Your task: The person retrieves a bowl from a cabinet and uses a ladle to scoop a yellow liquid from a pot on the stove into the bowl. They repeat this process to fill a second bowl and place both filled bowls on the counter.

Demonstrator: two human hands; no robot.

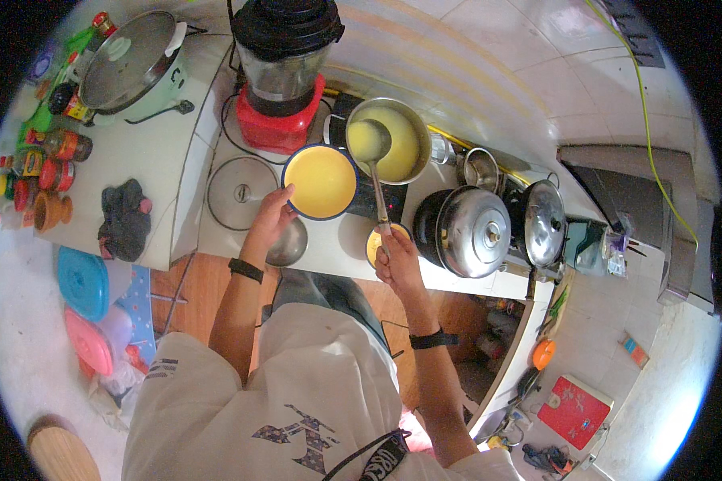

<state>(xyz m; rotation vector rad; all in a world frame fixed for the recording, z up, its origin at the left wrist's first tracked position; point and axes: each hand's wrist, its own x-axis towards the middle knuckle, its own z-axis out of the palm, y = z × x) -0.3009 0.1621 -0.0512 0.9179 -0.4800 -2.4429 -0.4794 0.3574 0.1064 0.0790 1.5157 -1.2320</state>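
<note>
My left hand [271,219] holds a yellow bowl with a blue rim [320,181] by its near-left edge; whether anything is in it I cannot tell. In my right hand [397,258] is the handle of a metal ladle [378,180]. The ladle's head, filled with pale yellow liquid, is over the steel pot [426,141], which holds more of the same liquid. This pot stands on a black cooktop [367,203]. Beneath my right hand, partly hidden, sits a second yellow bowl [373,245] on the white counter.
A red-based blender [277,129] stands behind the left bowl. Left of me lie a glass lid [216,195] and a metal bowl [289,243]. To the right are a large lidded pot [474,231] and a lidded pan [544,222]. An electric pan [129,66] and jars occupy the left counter.
</note>
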